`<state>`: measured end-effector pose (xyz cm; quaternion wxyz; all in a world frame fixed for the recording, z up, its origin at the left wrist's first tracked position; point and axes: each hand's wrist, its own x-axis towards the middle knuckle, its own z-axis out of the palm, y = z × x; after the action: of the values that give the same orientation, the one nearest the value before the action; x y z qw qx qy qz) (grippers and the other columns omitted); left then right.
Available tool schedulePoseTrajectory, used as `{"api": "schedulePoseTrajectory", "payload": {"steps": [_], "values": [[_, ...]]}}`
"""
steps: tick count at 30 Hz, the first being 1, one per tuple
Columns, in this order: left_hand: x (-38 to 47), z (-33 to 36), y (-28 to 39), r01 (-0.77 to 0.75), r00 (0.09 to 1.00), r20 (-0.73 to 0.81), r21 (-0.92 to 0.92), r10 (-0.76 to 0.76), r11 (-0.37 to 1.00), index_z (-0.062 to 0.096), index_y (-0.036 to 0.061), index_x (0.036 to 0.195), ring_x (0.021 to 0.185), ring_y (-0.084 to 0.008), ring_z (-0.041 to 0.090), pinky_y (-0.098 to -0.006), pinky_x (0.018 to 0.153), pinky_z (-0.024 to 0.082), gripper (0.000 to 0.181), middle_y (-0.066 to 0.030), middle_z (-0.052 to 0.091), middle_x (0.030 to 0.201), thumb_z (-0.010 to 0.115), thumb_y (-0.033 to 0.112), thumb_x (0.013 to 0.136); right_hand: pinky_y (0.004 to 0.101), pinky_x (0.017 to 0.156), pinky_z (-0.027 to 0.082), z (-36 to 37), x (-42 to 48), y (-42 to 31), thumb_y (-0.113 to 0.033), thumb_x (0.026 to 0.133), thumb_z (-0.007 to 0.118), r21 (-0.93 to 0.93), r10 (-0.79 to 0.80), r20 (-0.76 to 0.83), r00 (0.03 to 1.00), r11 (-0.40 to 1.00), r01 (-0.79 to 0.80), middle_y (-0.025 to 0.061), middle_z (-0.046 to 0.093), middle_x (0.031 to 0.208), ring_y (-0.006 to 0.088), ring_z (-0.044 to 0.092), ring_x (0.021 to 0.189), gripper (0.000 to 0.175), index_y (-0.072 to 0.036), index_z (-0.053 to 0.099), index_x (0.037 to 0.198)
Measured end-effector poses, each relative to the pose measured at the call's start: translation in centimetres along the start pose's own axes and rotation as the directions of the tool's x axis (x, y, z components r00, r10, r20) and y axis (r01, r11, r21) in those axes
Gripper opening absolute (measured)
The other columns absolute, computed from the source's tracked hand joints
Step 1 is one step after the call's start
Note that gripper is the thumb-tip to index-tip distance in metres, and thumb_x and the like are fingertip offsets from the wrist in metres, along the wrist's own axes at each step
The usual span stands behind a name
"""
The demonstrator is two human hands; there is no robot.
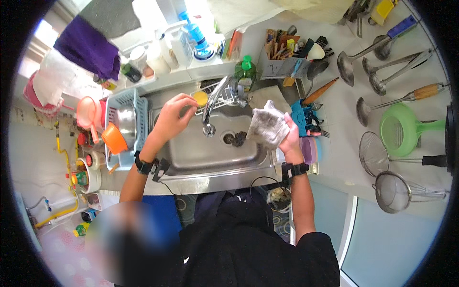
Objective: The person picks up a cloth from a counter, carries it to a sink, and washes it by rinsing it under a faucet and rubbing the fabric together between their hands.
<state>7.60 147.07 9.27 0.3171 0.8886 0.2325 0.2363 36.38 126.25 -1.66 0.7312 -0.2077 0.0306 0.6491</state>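
A damp-looking white cloth (pixel 268 125) with grey stains rests in my right hand (pixel 291 134), over the right side of the stainless steel sink (pixel 211 154). My left hand (pixel 175 114) hovers over the sink's left part, its thumb and fingers curved and apart with nothing between them. Just past those fingertips, a round yellow sponge (pixel 200 98) lies on a white wire rack (pixel 223 94). The chrome tap (pixel 215 97) arches between my two hands. Beside the drain (pixel 228 138) sits a dark scouring pad (pixel 239 139).
Left of the sink stands a light blue dish basket (pixel 141 118) with a metal bowl (pixel 126 122) and an orange bowl (pixel 114 138). A green soap bottle (pixel 246 75) is behind the tap. Utensils fill a grey holder (pixel 279 66); ladles (pixel 346 68) and strainers (pixel 392 192) hang at right.
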Motion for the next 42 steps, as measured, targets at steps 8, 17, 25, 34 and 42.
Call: {"api": "schedulePoseTrajectory", "payload": {"steps": [8,17,25,34,42], "values": [[14.6,4.9,-1.0,-0.056,0.912,0.398,-0.119,0.100,0.991,0.053,0.0034,0.126,0.126,-0.0273,0.043,-0.0345,0.105,0.033,0.039,-0.0139,0.048,0.135,0.051,0.017,0.090,0.0460,0.100,0.042,-1.0,12.1,-2.5,-0.041,0.091,0.042,0.116,0.023,0.148,0.989,0.992,-0.040,0.0205,0.057,0.123,0.0341,0.057,0.110,0.055,0.005,0.053,0.120],[22.3,9.7,-3.6,-0.229,0.818,0.572,0.237,0.055,0.944,0.051,0.0023,0.128,0.116,-0.0334,0.052,-0.0381,0.101,0.038,0.054,-0.0129,0.040,0.142,0.048,0.019,0.077,0.0437,0.093,0.045,0.0,19.1,-1.7,-0.043,0.087,0.045,0.139,0.018,0.089,0.996,0.990,-0.030,0.0155,0.064,0.110,0.0318,0.061,0.099,0.051,-0.001,0.058,0.114],[22.6,10.0,-4.1,-0.237,0.800,0.599,0.304,0.008,0.923,0.060,0.0036,0.118,0.111,-0.0319,0.056,-0.0358,0.095,0.043,0.049,-0.0132,0.047,0.135,0.047,0.012,0.071,0.0436,0.096,0.044,0.4,19.8,-2.1,-0.043,0.092,0.037,0.240,0.075,0.135,0.988,0.965,-0.106,0.0165,0.062,0.113,0.0319,0.059,0.104,0.055,0.003,0.055,0.117],[23.3,11.4,-5.0,-0.119,0.776,0.625,0.278,-0.086,0.953,0.060,-0.0008,0.116,0.121,-0.0295,0.050,-0.0352,0.099,0.041,0.046,-0.0164,0.045,0.136,0.046,0.010,0.073,0.0456,0.097,0.042,-1.0,18.5,-2.3,-0.041,0.093,0.034,0.239,0.035,0.187,0.982,0.968,-0.080,0.0164,0.060,0.118,0.0321,0.056,0.109,0.053,-0.001,0.054,0.122],[22.0,9.4,-3.4,0.130,0.781,0.604,0.089,-0.157,0.987,0.042,0.0097,0.138,0.138,-0.0299,0.024,-0.0356,0.113,0.020,0.059,-0.0165,0.026,0.149,0.056,0.021,0.082,0.0501,0.104,0.035,-1.1,13.6,-3.8,-0.040,0.092,0.040,0.305,-0.003,0.291,0.957,0.948,-0.090,0.0180,0.054,0.126,0.0346,0.051,0.117,0.053,0.000,0.050,0.126]]}}
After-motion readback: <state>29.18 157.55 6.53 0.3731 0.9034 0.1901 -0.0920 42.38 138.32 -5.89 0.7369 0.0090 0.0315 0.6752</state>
